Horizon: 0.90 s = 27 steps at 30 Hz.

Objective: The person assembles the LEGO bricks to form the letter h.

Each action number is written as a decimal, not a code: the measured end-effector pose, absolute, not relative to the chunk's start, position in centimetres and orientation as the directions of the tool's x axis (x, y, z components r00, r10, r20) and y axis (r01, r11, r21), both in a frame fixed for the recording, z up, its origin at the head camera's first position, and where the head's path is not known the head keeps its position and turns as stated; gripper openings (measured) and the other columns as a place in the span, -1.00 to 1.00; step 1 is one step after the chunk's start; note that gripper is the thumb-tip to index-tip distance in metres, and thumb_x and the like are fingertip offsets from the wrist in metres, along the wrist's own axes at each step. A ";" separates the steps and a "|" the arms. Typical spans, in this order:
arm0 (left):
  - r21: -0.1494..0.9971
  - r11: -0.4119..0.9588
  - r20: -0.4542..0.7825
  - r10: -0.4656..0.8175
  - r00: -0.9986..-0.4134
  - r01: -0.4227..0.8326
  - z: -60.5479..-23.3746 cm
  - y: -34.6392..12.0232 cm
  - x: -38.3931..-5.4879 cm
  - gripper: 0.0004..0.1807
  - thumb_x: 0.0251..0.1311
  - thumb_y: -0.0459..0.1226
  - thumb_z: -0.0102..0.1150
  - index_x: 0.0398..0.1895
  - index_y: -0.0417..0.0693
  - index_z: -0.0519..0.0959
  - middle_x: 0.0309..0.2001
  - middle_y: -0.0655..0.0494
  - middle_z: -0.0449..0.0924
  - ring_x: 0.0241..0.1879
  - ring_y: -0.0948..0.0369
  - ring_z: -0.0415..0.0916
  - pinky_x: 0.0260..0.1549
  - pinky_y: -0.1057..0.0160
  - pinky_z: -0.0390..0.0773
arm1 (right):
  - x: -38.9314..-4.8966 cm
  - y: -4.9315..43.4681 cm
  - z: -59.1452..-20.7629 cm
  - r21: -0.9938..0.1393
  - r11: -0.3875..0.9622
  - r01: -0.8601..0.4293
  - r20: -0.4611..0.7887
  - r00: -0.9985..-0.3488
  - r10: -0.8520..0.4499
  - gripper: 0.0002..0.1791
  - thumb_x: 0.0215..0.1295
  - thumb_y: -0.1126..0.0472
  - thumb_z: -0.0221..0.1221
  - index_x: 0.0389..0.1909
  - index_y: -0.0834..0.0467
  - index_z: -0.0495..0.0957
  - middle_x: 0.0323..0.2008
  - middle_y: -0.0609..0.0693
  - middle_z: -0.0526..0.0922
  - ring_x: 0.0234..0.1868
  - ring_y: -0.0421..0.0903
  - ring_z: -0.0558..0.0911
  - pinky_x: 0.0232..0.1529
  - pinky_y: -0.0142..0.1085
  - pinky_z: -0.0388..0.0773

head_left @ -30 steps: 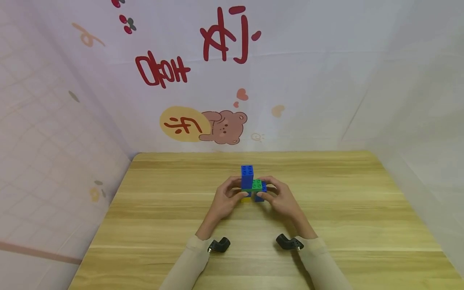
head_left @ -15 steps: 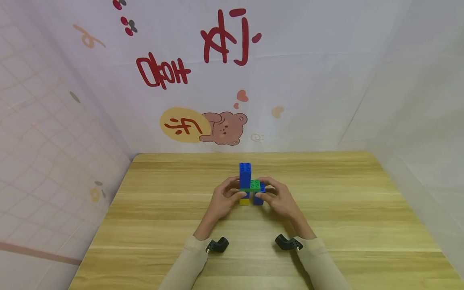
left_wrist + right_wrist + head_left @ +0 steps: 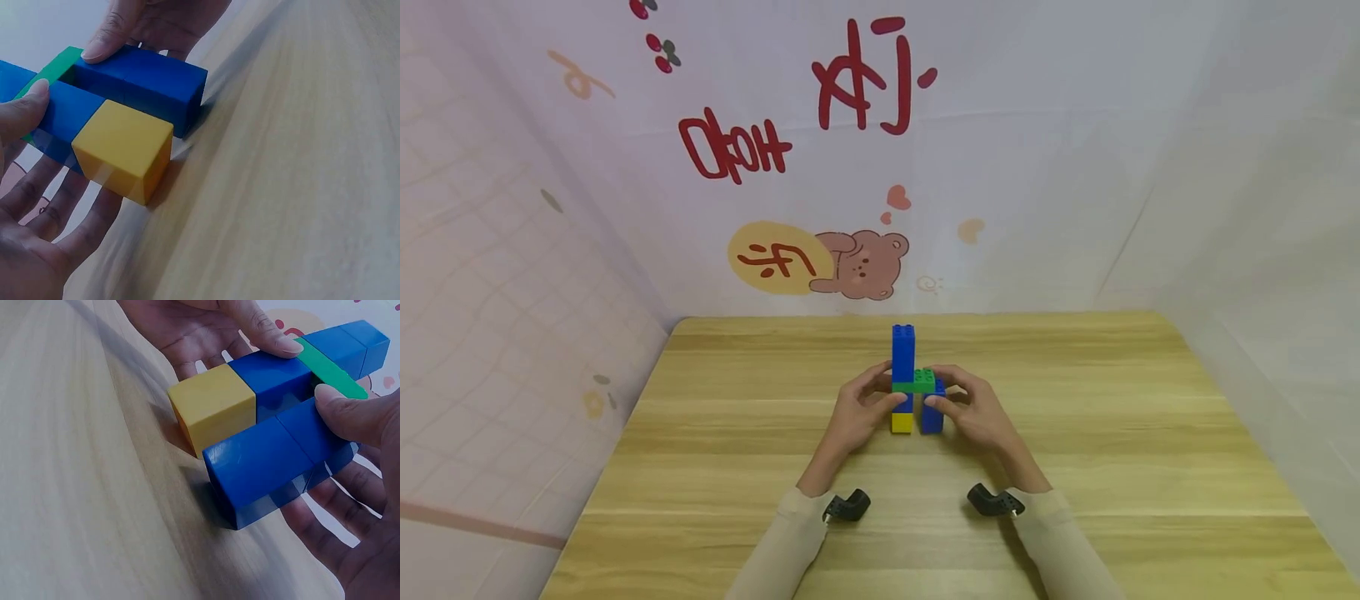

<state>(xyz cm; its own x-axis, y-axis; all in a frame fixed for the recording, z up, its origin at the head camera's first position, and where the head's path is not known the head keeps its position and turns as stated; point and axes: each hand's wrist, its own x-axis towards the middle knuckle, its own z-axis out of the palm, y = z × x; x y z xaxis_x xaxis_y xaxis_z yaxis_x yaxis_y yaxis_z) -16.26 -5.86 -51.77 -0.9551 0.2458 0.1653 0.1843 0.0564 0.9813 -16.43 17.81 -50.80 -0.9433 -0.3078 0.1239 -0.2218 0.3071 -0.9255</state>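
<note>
In the head view, a toy brick structure stands roughly upright near the table's middle. Its left leg has a yellow brick (image 3: pixel 902 423) at the bottom and a blue brick above it. The right leg is made of blue bricks (image 3: pixel 932 418). A green flat brick (image 3: pixel 923 382) bridges both legs, and a blue stack (image 3: pixel 903 354) rises from its left end. My left hand (image 3: pixel 863 410) grips the left leg between thumb and fingers, just under the green brick. My right hand (image 3: pixel 976 406) pinches the right leg's upper part. Whether the legs touch the table is unclear.
The wooden table (image 3: pixel 1075 450) extends around both hands. A white printed cloth (image 3: pixel 1037 167) hangs behind it, with more cloth at the sides. Black curved pieces, a left one (image 3: pixel 848 505) and a right one (image 3: pixel 994 501), stick out at the sleeve cuffs.
Both hands have tipped the brick structure: its top has gone back and up in the head view, and its legs show more. It has shifted slightly left.
</note>
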 end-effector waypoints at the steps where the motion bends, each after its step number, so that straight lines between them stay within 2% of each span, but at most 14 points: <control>1: 0.981 0.067 0.160 0.240 -0.958 0.180 -51.8 -5.9 -16.2 -0.43 0.36 -0.25 0.31 0.43 0.02 0.46 0.06 -0.13 0.70 0.08 0.02 0.65 0.16 0.24 0.67 | -16.4 17.8 -50.9 -0.927 0.302 -0.222 0.123 -0.942 -0.312 -0.52 0.42 0.16 0.29 0.33 0.01 0.52 0.09 0.05 0.68 0.12 0.06 0.59 0.20 0.04 0.64; 5: 0.984 0.082 0.139 0.212 -0.967 0.159 -51.7 -6.0 -16.0 -0.40 0.34 -0.22 0.33 0.44 0.04 0.46 0.02 -0.10 0.72 0.02 0.03 0.68 0.08 0.38 0.67 | -16.6 17.7 -51.2 -0.930 0.299 -0.213 0.112 -0.940 -0.322 -0.48 0.43 0.14 0.27 0.38 0.06 0.49 0.07 0.08 0.68 0.07 0.06 0.62 0.13 -0.14 0.68; 10: 0.984 0.074 0.146 0.205 -0.968 0.164 -51.7 -5.7 -16.1 -0.38 0.35 -0.17 0.32 0.45 0.02 0.44 0.04 -0.10 0.72 0.03 0.04 0.70 0.10 0.34 0.69 | -16.7 17.7 -51.1 -0.930 0.298 -0.213 0.120 -0.945 -0.304 -0.47 0.43 0.16 0.28 0.38 0.09 0.48 0.02 0.09 0.69 -0.01 0.03 0.64 0.05 -0.30 0.70; 13: 0.986 0.078 0.132 0.201 -0.971 0.150 -51.9 -5.6 -16.1 -0.37 0.34 -0.14 0.32 0.45 0.01 0.45 0.02 -0.08 0.73 0.00 0.08 0.72 0.07 0.32 0.70 | -16.6 17.8 -51.2 -0.930 0.302 -0.209 0.114 -0.947 -0.301 -0.46 0.43 0.18 0.28 0.39 0.13 0.47 0.05 0.12 0.70 0.01 0.05 0.65 0.06 -0.22 0.72; 18: 0.983 0.103 0.130 0.173 -0.976 0.150 -52.1 -5.5 -16.2 -0.38 0.33 -0.11 0.33 0.43 -0.01 0.47 -0.03 -0.06 0.75 -0.06 0.12 0.73 0.01 0.34 0.72 | -16.6 17.8 -51.4 -0.926 0.322 -0.195 0.098 -0.951 -0.292 -0.47 0.43 0.12 0.28 0.38 0.07 0.49 0.13 0.10 0.68 0.07 0.09 0.65 0.15 0.03 0.69; 22: 0.983 0.132 0.111 0.144 -0.983 0.130 -52.2 -5.4 -16.2 -0.40 0.31 -0.10 0.36 0.38 -0.07 0.52 -0.05 -0.06 0.76 -0.11 0.13 0.72 -0.09 0.38 0.73 | -16.7 17.8 -51.7 -0.917 0.350 -0.193 0.090 -0.953 -0.289 -0.48 0.43 0.04 0.27 0.37 0.05 0.51 0.19 0.06 0.67 0.13 0.06 0.66 0.21 0.05 0.65; 27: 0.984 0.163 0.056 0.134 -0.989 0.078 -52.5 -5.3 -16.2 -0.40 0.28 -0.07 0.39 0.32 -0.13 0.56 -0.06 -0.07 0.77 -0.16 0.17 0.73 -0.23 0.39 0.73 | -16.8 18.0 -52.1 -0.917 0.364 -0.164 0.066 -0.962 -0.267 -0.50 0.40 -0.03 0.30 0.30 0.02 0.58 0.13 0.07 0.72 0.10 0.05 0.70 0.21 0.06 0.65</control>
<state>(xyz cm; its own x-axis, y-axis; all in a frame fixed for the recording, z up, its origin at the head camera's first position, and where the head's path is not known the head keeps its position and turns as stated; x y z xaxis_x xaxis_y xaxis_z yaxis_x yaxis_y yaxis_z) -16.20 -5.33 -52.48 -0.9893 0.1343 0.0565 0.0783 0.1628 0.9835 -16.77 17.96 -52.08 -0.9615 -0.2665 0.0663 -0.1641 0.3639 -0.9169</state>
